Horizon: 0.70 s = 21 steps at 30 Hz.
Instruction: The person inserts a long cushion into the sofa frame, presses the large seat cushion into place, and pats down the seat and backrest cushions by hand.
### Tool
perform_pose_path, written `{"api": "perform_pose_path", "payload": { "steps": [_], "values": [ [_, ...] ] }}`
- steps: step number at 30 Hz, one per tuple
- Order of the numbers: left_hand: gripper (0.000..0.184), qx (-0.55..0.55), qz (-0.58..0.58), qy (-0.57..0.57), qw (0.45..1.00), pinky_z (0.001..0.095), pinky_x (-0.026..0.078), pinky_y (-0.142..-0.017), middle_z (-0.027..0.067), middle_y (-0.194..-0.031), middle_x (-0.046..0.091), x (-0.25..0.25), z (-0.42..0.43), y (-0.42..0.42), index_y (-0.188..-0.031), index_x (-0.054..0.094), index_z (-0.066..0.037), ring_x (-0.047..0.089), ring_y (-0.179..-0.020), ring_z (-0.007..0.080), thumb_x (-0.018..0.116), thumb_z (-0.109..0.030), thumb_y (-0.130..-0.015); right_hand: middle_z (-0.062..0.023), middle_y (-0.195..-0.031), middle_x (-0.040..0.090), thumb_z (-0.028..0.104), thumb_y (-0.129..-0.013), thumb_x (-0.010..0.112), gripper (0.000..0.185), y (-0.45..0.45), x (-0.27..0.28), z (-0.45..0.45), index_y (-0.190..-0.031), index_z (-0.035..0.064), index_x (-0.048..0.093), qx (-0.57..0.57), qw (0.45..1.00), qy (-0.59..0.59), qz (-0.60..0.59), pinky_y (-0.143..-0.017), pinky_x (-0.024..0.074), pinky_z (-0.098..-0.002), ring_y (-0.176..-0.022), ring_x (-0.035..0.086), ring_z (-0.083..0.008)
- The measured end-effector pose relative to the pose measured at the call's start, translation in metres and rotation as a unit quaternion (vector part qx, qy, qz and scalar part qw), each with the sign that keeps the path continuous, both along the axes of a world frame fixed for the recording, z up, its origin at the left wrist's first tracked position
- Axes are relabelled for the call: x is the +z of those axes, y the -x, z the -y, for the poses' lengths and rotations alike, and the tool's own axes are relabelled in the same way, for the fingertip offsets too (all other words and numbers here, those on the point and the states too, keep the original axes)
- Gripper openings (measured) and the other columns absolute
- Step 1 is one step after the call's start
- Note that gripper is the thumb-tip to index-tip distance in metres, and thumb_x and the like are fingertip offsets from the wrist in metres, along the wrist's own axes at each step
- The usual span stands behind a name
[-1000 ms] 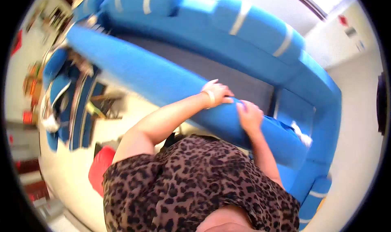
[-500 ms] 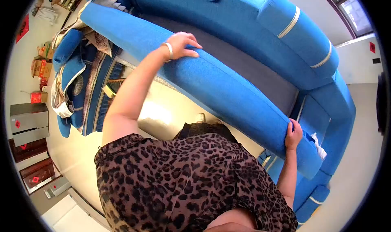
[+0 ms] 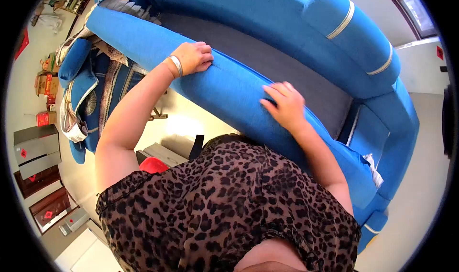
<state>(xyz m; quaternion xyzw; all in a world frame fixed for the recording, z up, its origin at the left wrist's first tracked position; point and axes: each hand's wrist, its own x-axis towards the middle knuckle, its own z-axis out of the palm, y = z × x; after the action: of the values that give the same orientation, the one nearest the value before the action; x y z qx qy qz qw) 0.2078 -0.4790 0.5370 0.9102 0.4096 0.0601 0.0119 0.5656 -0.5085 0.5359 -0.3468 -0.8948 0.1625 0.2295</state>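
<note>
A long blue cushion [image 3: 224, 95] lies slanted across the front of a blue sofa [image 3: 267, 28], whose grey seat base [image 3: 267, 57] shows behind it. My left hand [image 3: 193, 58], with a bracelet at the wrist, has its fingers curled over the cushion's back upper edge and grips the cover there. Over the middle of the cushion is my right hand [image 3: 286, 105], slightly blurred, with fingers apart and nothing held. Near the cushion's right end, the blue cover looks loose along the back edge, and a white cloth [image 3: 374, 171] sticks out.
Blue cushions and patterned covers [image 3: 91, 97] are heaped at the left. Below them are a red object [image 3: 153, 165] and a grey box-like piece [image 3: 165, 153]. Boxes [image 3: 47, 84] stand along the far left wall. A rolled back cushion [image 3: 351, 28] rests on the sofa back.
My left hand has shifted slightly left and down along the cushion edge. My right hand has left the cushion's right end and moved up and left to its middle.
</note>
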Motion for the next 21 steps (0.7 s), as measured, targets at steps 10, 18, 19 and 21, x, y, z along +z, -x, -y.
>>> {"api": "perform_pose_path", "payload": {
  "steps": [10, 18, 19, 21],
  "values": [
    [0.01, -0.06, 0.015, -0.013, 0.998, 0.035, 0.054, -0.062, 0.0036, -0.079, 0.056, -0.012, -0.017, 0.002, -0.077, 0.061, -0.011, 0.06, -0.079, 0.0223, 0.065, -0.019, -0.075, -0.0073, -0.08, 0.059, 0.021, -0.077, 0.069, 0.014, 0.14, -0.016, -0.027, -0.076, 0.0077, 0.065, -0.027, 0.996, -0.046, 0.066, -0.064, 0.0548, -0.0389, -0.082, 0.063, -0.0244],
    [0.012, -0.114, 0.101, -0.061, 0.986, 0.0324, 0.054, -0.059, 0.0032, -0.079, 0.054, -0.018, -0.027, 0.005, -0.073, 0.058, -0.01, 0.06, -0.081, 0.0201, 0.064, -0.02, -0.077, -0.0061, -0.08, 0.062, 0.016, -0.074, 0.069, 0.009, 0.145, -0.024, -0.036, -0.074, 0.0079, 0.065, -0.063, 0.997, -0.034, 0.028, -0.063, 0.0538, -0.0378, -0.079, 0.064, -0.0258],
    [0.012, -0.12, 0.099, -0.074, 0.985, 0.032, 0.055, -0.06, 0.0027, -0.079, 0.055, -0.016, -0.031, 0.006, -0.074, 0.059, -0.01, 0.06, -0.082, 0.0195, 0.064, -0.021, -0.077, -0.0056, -0.081, 0.063, 0.017, -0.074, 0.07, 0.01, 0.145, -0.024, -0.035, -0.075, 0.0081, 0.065, -0.087, 0.996, -0.007, -0.008, -0.064, 0.0534, -0.0377, -0.079, 0.064, -0.0258],
    [0.013, -0.12, 0.094, -0.078, 0.985, 0.0316, 0.055, -0.06, 0.0021, -0.081, 0.056, -0.017, -0.037, 0.005, -0.076, 0.062, -0.011, 0.06, -0.083, 0.0187, 0.064, -0.023, -0.077, -0.0045, -0.084, 0.064, 0.018, -0.073, 0.073, 0.013, 0.149, -0.015, -0.032, -0.078, 0.0088, 0.065, -0.125, 0.991, 0.02, -0.035, -0.068, 0.0528, -0.0375, -0.081, 0.063, -0.0257]
  ]
}}
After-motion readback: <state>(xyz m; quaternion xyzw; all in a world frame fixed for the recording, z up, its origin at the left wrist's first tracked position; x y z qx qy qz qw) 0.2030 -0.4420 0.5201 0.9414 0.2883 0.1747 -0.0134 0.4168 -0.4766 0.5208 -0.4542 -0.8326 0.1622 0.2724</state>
